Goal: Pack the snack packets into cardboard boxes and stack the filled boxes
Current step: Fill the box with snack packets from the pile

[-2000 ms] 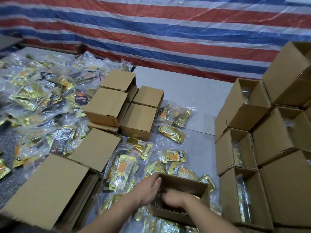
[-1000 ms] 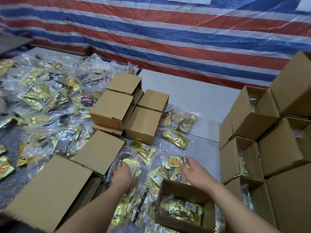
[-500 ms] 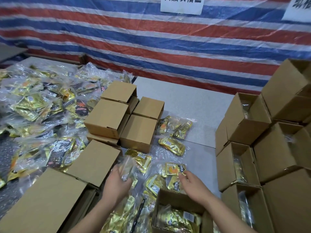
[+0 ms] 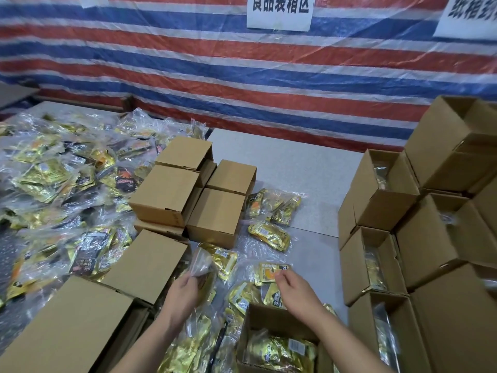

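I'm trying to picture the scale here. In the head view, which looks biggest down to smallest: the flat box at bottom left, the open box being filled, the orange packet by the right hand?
1. flat box, though nearest the camera
2. open box
3. orange packet

Tarp (image 4: 242, 76) — red, blue, white stripes. Boxes (image 4: 166, 195) plain brown; packets (image 4: 270, 234) gold — some black.
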The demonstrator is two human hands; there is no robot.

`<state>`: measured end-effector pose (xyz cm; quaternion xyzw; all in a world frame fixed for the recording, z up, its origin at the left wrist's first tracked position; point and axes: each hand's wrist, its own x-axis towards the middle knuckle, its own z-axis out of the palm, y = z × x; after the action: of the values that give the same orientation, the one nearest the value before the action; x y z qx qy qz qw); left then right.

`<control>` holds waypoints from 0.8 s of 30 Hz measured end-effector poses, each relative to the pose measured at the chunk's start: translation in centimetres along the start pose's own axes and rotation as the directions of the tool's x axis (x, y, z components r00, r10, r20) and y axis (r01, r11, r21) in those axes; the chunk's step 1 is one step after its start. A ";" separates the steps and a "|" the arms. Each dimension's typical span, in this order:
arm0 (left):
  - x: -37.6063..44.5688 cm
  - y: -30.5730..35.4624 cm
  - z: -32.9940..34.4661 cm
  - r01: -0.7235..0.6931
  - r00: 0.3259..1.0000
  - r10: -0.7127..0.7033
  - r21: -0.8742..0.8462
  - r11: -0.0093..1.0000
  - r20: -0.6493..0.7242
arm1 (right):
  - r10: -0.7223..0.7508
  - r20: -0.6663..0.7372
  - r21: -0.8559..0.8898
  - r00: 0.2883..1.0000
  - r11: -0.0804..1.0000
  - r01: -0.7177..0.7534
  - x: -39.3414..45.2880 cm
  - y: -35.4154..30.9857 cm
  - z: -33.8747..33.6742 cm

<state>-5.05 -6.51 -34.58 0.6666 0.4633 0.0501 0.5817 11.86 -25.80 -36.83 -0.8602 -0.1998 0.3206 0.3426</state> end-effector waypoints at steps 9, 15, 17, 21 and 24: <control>-3.8 10.0 -0.5 -0.149 0.979 0.183 -0.285 0.947 0.094 | -0.003 0.212 0.587 0.977 0.800 -0.125 -2.3 -8.1 0.3; -4.2 14.9 1.2 -0.077 0.959 0.223 -0.592 0.802 0.178 | -0.097 0.165 0.872 0.981 0.480 -0.100 -3.8 -12.4 -2.1; -4.2 15.7 2.1 -0.109 0.941 0.281 -0.617 0.779 0.188 | -0.115 0.162 0.922 0.980 0.371 -0.109 -4.1 -12.6 -3.1; -4.5 16.2 4.5 -0.419 0.888 0.458 -0.347 0.839 0.036 | -0.182 0.148 0.972 0.972 0.211 -0.108 -4.6 -12.2 -5.0; -5.0 16.9 6.0 -0.588 0.808 0.586 -0.164 0.792 -0.067 | -0.240 0.117 0.985 0.964 0.151 -0.082 -5.3 -12.2 -6.2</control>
<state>5.23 -12.51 -20.23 0.7228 0.2312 0.2731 0.5912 10.81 -23.28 -22.43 -0.3710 -0.0293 0.4583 0.8072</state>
